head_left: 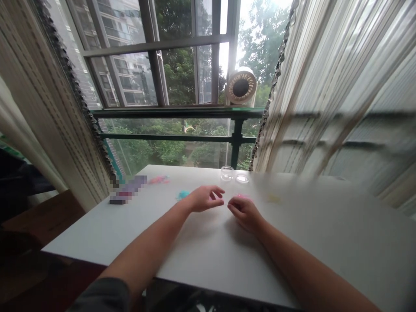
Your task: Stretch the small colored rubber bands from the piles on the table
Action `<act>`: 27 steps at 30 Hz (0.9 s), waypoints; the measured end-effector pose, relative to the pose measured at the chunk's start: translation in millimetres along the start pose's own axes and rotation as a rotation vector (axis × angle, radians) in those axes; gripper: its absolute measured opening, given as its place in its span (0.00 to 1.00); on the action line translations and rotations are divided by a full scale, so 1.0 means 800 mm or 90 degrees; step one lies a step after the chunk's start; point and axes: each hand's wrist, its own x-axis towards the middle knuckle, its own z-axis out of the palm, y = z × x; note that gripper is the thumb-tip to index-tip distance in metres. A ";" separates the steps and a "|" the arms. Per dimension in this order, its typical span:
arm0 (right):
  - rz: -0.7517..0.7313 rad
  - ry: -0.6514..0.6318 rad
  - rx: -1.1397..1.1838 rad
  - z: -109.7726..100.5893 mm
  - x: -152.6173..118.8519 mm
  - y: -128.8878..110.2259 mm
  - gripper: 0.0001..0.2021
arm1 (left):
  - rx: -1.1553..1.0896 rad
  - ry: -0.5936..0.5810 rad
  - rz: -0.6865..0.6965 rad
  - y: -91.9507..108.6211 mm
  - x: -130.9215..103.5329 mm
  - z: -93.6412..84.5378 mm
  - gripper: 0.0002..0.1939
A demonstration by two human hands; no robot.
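Observation:
Over the middle of the white table [195, 247], my left hand [208, 198] is held with its thumb and fingers apart and nothing visible between them. Just to its right, my right hand [243, 210] has its fingers curled together; whatever may be inside is hidden. A small bright pink heap [242, 197] shows partly behind the right hand. Beside my left wrist lies a small turquoise heap [183, 195]. Farther right is a pale yellow patch of small material [274, 198]. Beyond my hands stand a clear round container [226, 174] and a clear round dish or lid [242, 178].
Pink and mixed-colour bits [159, 179] lie at the back left, near a blurred-out purple item [131, 187]. A green railing [175, 114] and window are behind the table. Curtains [312, 108] hang on both sides. A round-faced white device [241, 87] stands by the window.

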 end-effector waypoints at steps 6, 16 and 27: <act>0.001 0.025 -0.014 -0.003 0.001 0.001 0.09 | -0.025 0.068 0.013 0.006 0.001 0.026 0.15; -0.008 -0.001 -0.011 -0.001 -0.001 -0.002 0.08 | 0.007 0.140 0.018 -0.012 -0.012 0.039 0.11; -0.010 0.037 0.007 0.004 0.001 0.002 0.05 | -0.014 0.120 0.019 -0.015 -0.011 0.047 0.12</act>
